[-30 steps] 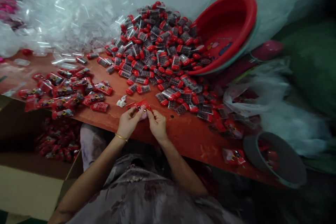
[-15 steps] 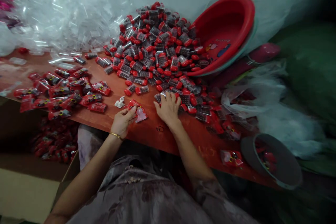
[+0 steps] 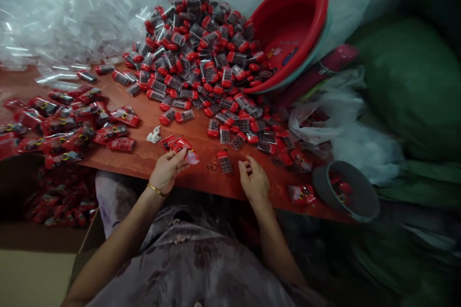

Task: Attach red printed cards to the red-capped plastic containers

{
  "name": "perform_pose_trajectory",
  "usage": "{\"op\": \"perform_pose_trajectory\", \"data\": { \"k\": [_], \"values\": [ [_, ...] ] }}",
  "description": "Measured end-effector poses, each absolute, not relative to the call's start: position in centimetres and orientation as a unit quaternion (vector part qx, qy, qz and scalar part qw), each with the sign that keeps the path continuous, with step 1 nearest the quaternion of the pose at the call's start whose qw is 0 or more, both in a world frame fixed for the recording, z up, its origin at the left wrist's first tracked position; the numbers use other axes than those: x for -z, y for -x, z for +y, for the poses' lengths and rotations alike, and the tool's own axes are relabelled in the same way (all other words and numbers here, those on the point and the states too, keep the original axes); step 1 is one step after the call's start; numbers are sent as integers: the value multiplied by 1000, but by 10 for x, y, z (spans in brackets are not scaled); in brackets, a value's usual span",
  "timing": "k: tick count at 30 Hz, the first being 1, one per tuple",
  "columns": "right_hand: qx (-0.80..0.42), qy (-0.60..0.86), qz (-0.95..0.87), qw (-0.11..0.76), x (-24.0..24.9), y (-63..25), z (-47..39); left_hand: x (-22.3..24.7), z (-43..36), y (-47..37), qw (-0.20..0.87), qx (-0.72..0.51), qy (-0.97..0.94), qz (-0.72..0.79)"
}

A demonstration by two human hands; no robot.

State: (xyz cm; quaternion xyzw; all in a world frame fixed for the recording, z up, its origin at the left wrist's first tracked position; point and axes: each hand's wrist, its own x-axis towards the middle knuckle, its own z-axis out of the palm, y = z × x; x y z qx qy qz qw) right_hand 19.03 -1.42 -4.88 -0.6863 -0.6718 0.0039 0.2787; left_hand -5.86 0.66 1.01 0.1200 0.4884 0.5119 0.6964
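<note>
By the table edge point(image 3: 216, 184), left hand point(image 3: 165, 171) pinches a packet point(image 3: 179, 144); right hand point(image 3: 255, 180), grip parted, flanks a tube point(image 3: 225, 162).

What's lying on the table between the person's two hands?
In the head view, a clear, red-capped container and a small dark loop lie between the left hand, holding a red packet, and the right hand.
</note>
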Motion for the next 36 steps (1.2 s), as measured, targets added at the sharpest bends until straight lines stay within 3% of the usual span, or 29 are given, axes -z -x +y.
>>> {"op": "perform_pose_trajectory", "data": {
  "k": [7, 10, 13, 16, 19, 21, 29, 36],
  "values": [
    [45, 691, -700, 174, 38, -138, -20, -7, -3, 54, 696, -499, -133, 499],
    [27, 682, -710, 177, 43, -143, -13, -8, -4, 55, 704, -499, -126, 489],
    [-73, 662, -703, 248, 42, -157, -13, -10, -4, 53, 712, -501, -121, 477],
    [-272, 625, -658, 322, 22, -162, -26, -10, -4, 49, 707, -501, -132, 482],
    [-492, 550, -593, 323, -8, -155, -45, -8, -4, 42, 682, -519, -159, 491],
    [-572, 508, -557, 322, -22, -148, -51, -8, -6, 39, 659, -535, -190, 494],
    [-723, 459, -430, 284, -15, -132, -35, -13, -12, 43, 575, -537, -363, 498],
    [-703, 469, -424, 326, -11, -131, -33, -10, -12, 42, 595, -531, -366, 479]
  ]
}}
